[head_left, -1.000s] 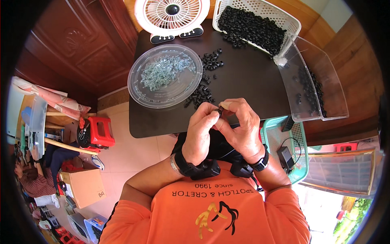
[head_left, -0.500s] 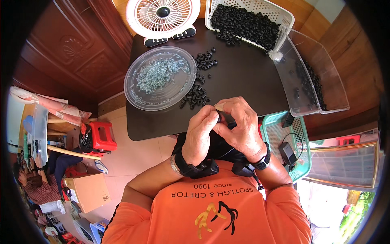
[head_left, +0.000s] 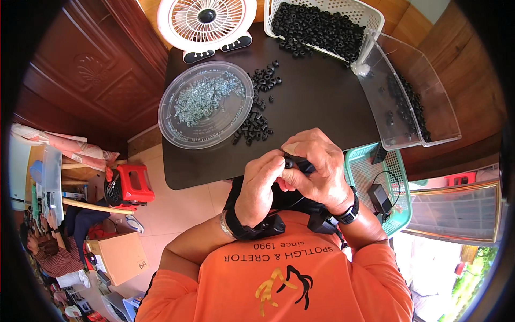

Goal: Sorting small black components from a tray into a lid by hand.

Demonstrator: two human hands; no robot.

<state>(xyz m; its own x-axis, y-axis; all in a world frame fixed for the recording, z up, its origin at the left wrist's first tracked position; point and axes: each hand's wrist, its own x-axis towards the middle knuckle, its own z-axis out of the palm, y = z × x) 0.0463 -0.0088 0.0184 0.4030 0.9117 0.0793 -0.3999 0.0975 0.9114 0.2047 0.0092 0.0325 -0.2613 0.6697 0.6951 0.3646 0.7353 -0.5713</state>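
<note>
Close together at the near edge of the table, my left hand (head_left: pixel 259 185) and my right hand (head_left: pixel 317 170) meet around a small round black plastic part (head_left: pixel 288 162). Fingertips of both hands pinch it, and much of it is hidden by them. A pale wrap or patch shows on a finger of my right hand. Beyond my hands lies a loose pile of similar black parts (head_left: pixel 254 126). Left of that pile, a round clear plastic lid (head_left: pixel 167 129) bears a heap of tiny shiny, bluish-grey pieces (head_left: pixel 201 102), too small to make out.
A white and pink fan (head_left: pixel 206 40) stands at the far left of the dark table (head_left: pixel 316 102). Far right are a white basket (head_left: pixel 379 24) of black parts and a clear bin (head_left: pixel 394 140) with more. A green basket (head_left: pixel 403 228) holds a power adapter (head_left: pixel 380 200).
My hands have turned slightly, so the black part shows more between the fingertips. The view has shifted a little; table items have not visibly moved.
</note>
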